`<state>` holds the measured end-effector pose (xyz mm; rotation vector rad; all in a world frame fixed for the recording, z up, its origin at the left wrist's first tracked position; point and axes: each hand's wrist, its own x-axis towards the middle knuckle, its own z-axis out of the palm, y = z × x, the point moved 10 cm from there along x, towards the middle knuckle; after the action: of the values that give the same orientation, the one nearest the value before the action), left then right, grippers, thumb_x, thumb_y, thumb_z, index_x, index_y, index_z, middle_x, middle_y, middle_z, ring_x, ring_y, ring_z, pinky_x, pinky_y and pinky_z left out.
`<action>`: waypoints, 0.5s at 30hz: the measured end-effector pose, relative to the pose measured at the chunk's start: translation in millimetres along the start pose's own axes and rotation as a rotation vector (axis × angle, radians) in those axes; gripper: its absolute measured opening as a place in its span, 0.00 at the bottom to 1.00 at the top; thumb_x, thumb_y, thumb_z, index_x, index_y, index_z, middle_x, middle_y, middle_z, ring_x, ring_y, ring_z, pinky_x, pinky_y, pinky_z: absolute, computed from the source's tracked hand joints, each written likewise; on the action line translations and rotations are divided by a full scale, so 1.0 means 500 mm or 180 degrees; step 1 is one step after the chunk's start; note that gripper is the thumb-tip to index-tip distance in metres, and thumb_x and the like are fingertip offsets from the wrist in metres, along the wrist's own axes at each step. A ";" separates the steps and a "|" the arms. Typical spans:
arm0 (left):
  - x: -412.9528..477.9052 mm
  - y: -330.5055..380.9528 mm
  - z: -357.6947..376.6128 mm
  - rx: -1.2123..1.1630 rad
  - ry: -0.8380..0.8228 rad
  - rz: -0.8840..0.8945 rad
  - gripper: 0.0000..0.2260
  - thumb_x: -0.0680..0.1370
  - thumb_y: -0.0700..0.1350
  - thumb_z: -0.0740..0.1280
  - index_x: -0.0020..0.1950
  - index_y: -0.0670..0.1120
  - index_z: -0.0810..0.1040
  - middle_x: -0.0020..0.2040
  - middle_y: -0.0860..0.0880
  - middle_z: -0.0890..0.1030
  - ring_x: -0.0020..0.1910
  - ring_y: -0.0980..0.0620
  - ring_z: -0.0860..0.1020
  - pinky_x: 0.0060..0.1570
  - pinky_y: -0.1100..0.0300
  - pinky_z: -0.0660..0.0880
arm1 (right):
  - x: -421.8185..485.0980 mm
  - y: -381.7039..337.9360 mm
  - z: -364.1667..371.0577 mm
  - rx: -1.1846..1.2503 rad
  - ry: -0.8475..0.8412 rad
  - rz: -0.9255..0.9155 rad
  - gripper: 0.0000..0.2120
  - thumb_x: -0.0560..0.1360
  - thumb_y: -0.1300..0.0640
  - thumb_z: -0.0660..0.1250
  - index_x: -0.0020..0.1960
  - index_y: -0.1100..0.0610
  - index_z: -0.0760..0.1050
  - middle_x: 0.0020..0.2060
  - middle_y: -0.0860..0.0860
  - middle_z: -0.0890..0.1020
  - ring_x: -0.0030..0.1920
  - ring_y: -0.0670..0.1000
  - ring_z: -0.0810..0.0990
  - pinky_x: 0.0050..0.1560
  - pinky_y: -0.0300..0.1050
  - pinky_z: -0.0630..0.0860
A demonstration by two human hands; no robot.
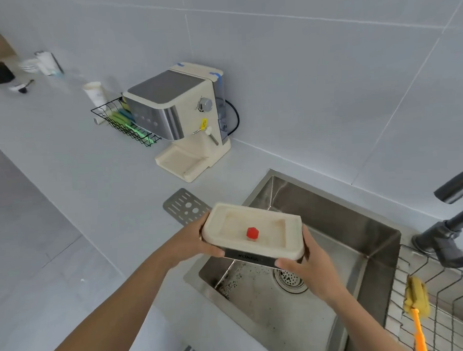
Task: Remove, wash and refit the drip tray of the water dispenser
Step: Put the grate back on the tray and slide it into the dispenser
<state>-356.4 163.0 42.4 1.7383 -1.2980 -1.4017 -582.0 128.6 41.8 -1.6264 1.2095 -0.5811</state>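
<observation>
Two hands, left hand (pixel 198 239) and right hand (pixel 310 267), clamping drip tray (pixel 251 231) ends; you are carrying it over sink (pixel 341 223). Next: lower under faucet (pixel 450 226) at 3 o'clock, begin rinsing.

I hold the cream drip tray (pixel 251 231) with both hands over the steel sink (pixel 334 250). My left hand (pixel 193 239) grips its left end and my right hand (pixel 306 267) its near right corner. A small red float (pixel 252 233) stands inside it. The perforated metal grate (pixel 185 206) lies on the counter (pixel 66 195), between the tray and the water dispenser (pixel 180 119).
</observation>
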 end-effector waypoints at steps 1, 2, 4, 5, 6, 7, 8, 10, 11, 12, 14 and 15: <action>0.001 -0.009 -0.011 0.0040 -0.0029 -0.0002 0.38 0.63 0.37 0.76 0.66 0.60 0.63 0.59 0.58 0.75 0.59 0.60 0.72 0.50 0.67 0.72 | 0.006 -0.006 0.012 -0.0026 0.0000 0.0008 0.43 0.63 0.54 0.77 0.68 0.36 0.55 0.50 0.32 0.76 0.48 0.29 0.74 0.38 0.23 0.71; 0.004 -0.019 -0.025 0.0081 -0.0056 -0.0007 0.38 0.63 0.37 0.76 0.66 0.61 0.62 0.59 0.58 0.74 0.59 0.60 0.71 0.49 0.67 0.72 | 0.014 -0.013 0.025 -0.0061 0.0008 0.0019 0.43 0.62 0.54 0.77 0.67 0.35 0.56 0.50 0.32 0.76 0.48 0.31 0.74 0.37 0.26 0.73; 0.011 -0.041 -0.058 0.0120 -0.0093 -0.0011 0.39 0.63 0.37 0.76 0.65 0.62 0.62 0.58 0.59 0.75 0.59 0.59 0.72 0.47 0.68 0.73 | 0.032 -0.034 0.054 -0.0142 0.0033 0.0016 0.42 0.62 0.55 0.77 0.63 0.31 0.56 0.48 0.32 0.76 0.47 0.34 0.75 0.35 0.28 0.73; 0.017 -0.053 -0.076 0.0126 -0.0117 0.0001 0.39 0.63 0.37 0.76 0.65 0.61 0.61 0.57 0.59 0.75 0.58 0.60 0.72 0.45 0.70 0.73 | 0.044 -0.044 0.071 -0.0145 0.0055 0.0009 0.41 0.61 0.56 0.77 0.61 0.31 0.56 0.48 0.33 0.76 0.47 0.35 0.75 0.35 0.27 0.72; 0.025 -0.065 -0.096 0.0132 -0.0147 0.0025 0.40 0.63 0.36 0.76 0.66 0.60 0.61 0.57 0.59 0.75 0.57 0.60 0.72 0.42 0.71 0.74 | 0.058 -0.051 0.089 -0.0142 0.0075 0.0022 0.40 0.61 0.57 0.77 0.59 0.32 0.57 0.48 0.35 0.76 0.47 0.37 0.75 0.35 0.25 0.71; 0.034 -0.076 -0.117 0.0141 -0.0171 0.0050 0.41 0.63 0.36 0.76 0.67 0.59 0.60 0.56 0.59 0.75 0.56 0.61 0.72 0.40 0.72 0.74 | 0.072 -0.058 0.110 -0.0135 0.0085 0.0057 0.38 0.61 0.57 0.77 0.58 0.33 0.58 0.48 0.37 0.77 0.47 0.39 0.76 0.35 0.24 0.72; 0.043 -0.085 -0.141 0.0148 -0.0187 0.0076 0.41 0.63 0.36 0.76 0.68 0.58 0.60 0.56 0.59 0.75 0.55 0.61 0.73 0.39 0.73 0.74 | 0.086 -0.064 0.132 -0.0121 0.0092 0.0097 0.37 0.61 0.57 0.76 0.59 0.36 0.59 0.49 0.39 0.77 0.48 0.42 0.77 0.37 0.27 0.74; 0.067 -0.099 -0.197 0.0175 -0.0242 0.0206 0.42 0.63 0.36 0.76 0.67 0.61 0.60 0.56 0.60 0.74 0.55 0.62 0.72 0.39 0.74 0.73 | 0.119 -0.078 0.181 -0.0079 0.0167 0.0156 0.36 0.61 0.57 0.76 0.62 0.43 0.61 0.51 0.45 0.78 0.51 0.49 0.77 0.45 0.39 0.79; 0.079 -0.106 -0.226 0.0213 -0.0269 0.0286 0.42 0.62 0.36 0.76 0.65 0.64 0.60 0.57 0.61 0.73 0.56 0.62 0.72 0.40 0.74 0.73 | 0.135 -0.085 0.204 -0.0085 0.0238 0.0188 0.36 0.61 0.57 0.76 0.63 0.45 0.62 0.52 0.46 0.78 0.52 0.50 0.77 0.48 0.43 0.79; 0.092 -0.114 -0.256 0.0270 -0.0283 0.0337 0.42 0.62 0.37 0.77 0.64 0.65 0.60 0.58 0.60 0.73 0.57 0.61 0.72 0.42 0.73 0.73 | 0.149 -0.094 0.227 -0.0111 0.0325 0.0213 0.36 0.61 0.57 0.77 0.63 0.46 0.62 0.52 0.47 0.78 0.52 0.50 0.77 0.49 0.41 0.78; 0.116 -0.132 -0.315 0.0379 -0.0326 0.0380 0.41 0.61 0.39 0.77 0.66 0.62 0.61 0.58 0.58 0.75 0.58 0.57 0.73 0.46 0.67 0.74 | 0.176 -0.116 0.272 -0.0146 0.0503 0.0253 0.34 0.60 0.57 0.77 0.60 0.44 0.63 0.50 0.45 0.78 0.49 0.47 0.77 0.42 0.30 0.74; 0.125 -0.142 -0.340 0.0420 -0.0373 0.0397 0.40 0.61 0.39 0.77 0.66 0.61 0.61 0.57 0.56 0.75 0.58 0.56 0.73 0.47 0.65 0.74 | 0.185 -0.124 0.295 -0.0139 0.0574 0.0304 0.34 0.60 0.57 0.77 0.59 0.42 0.63 0.49 0.43 0.78 0.48 0.45 0.77 0.40 0.27 0.73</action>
<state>-173.1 107.8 7.2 1.6477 -1.5664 -1.3919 -399.2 108.1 23.1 -1.5690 1.4328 -0.6555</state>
